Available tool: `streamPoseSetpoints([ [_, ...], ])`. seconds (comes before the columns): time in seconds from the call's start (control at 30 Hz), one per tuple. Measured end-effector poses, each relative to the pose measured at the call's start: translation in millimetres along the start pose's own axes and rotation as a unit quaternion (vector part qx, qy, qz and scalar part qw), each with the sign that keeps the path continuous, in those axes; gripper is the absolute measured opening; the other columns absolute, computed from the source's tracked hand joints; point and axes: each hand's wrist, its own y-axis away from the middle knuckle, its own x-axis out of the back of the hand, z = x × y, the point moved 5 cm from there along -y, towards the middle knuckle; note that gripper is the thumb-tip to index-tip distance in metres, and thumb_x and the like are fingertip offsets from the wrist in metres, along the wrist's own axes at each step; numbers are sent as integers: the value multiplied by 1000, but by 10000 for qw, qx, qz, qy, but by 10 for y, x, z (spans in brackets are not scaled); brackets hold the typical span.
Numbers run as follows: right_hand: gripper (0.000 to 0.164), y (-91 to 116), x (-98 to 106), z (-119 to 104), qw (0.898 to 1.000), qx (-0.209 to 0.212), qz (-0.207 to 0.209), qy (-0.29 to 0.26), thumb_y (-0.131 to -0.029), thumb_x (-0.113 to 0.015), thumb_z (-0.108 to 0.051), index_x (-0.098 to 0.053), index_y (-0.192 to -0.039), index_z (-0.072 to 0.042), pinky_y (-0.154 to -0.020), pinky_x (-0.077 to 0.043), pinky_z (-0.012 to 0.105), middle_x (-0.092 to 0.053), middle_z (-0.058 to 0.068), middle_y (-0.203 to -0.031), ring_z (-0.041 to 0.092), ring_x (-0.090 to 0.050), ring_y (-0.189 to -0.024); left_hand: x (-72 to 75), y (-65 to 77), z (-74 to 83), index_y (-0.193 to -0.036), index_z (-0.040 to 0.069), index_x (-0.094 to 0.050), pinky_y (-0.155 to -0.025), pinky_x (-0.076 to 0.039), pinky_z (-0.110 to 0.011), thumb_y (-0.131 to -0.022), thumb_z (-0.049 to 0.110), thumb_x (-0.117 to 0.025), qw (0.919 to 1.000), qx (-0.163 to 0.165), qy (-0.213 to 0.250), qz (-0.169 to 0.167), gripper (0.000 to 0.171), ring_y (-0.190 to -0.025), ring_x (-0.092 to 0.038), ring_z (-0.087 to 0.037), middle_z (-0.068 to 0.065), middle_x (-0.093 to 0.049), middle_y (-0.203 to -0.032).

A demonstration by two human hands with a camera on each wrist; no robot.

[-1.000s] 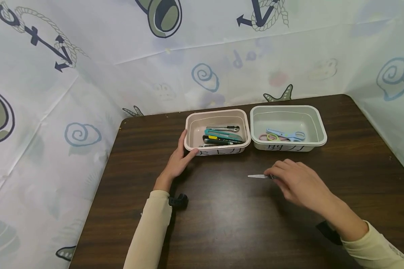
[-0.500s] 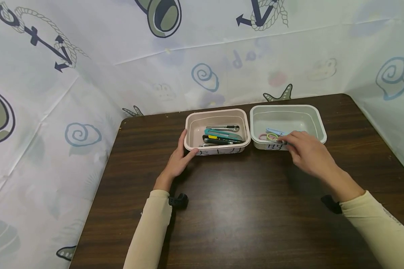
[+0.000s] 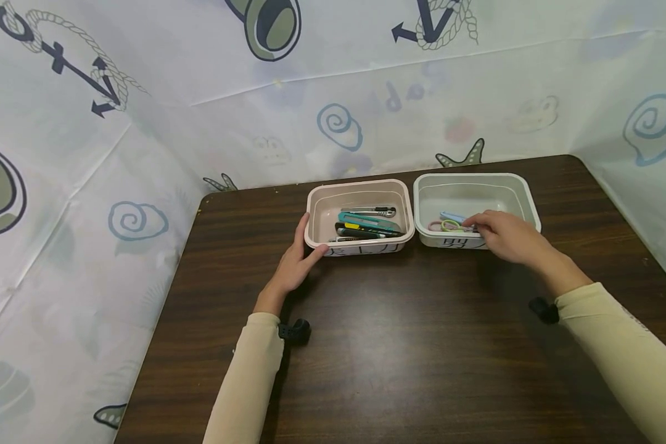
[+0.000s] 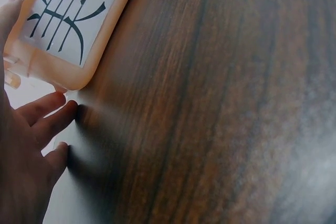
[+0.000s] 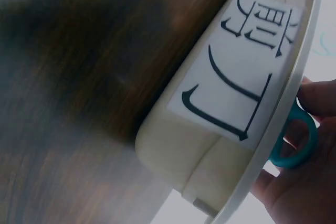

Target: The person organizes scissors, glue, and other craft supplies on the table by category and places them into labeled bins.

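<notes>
My left hand [image 3: 295, 266] rests at the left front corner of a pink bin [image 3: 316, 217], its thumb on the front rim and its fingers along the end wall. Utility knives [image 3: 369, 223] lie inside that bin. Over the front rim of a pale green bin [image 3: 518, 213], my right hand [image 3: 510, 237] reaches in and holds a pair of scissors. A teal handle loop [image 5: 311, 148] shows between thumb and fingers in the right wrist view; the head view hides most of these scissors. Other scissors, with a yellow-green loop [image 3: 451, 225] and a light blue part [image 3: 452, 216], lie in the bin.
Both bins stand side by side near the back edge of a dark wooden table [image 3: 399, 345]. A paper label [image 5: 231, 72] with black characters is on the green bin's front, another label [image 4: 71, 17] on the pink one. A printed cloth [image 3: 227, 111] hangs behind and to the left.
My right hand has moved from the table in front of the green bin, with the scissors' blade pointing left, up and into that bin. The left hand has stayed put.
</notes>
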Motion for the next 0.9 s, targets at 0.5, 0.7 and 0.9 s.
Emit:
streamPoseSetpoints([
  [0.5,33,-70,-26,215,9983,-366,-176,-425,-103,-41,-12,-67,-121,-2,-79,-40,45,-63,23,-118,31,-53,-91,3,11,10,-156,43,-2,-106,-31,-57,-94,57,-57,10000,-24,91,-7,84,-137,-38,-25,1,-29,-158],
  [0.7,34,-22,-6,226,9985,-484,43,-247,-104,-46,-18,-63,-128,-1,-89,-41,55,-60,24,-126,37,-56,-106,-5,11,14,-156,43,-2,-106,-31,-57,-94,57,-57,10000,-10,80,-12,84,-137,-38,-25,1,-29,-158],
  [0.9,37,48,33,224,9975,-590,399,-10,-104,-47,-24,-60,-132,-4,-93,-37,63,-55,23,-133,43,-49,-123,-7,7,-4,-155,48,-2,-105,-31,-58,-93,58,-57,9999,110,51,29,84,-136,-39,-26,1,-29,-158],
])
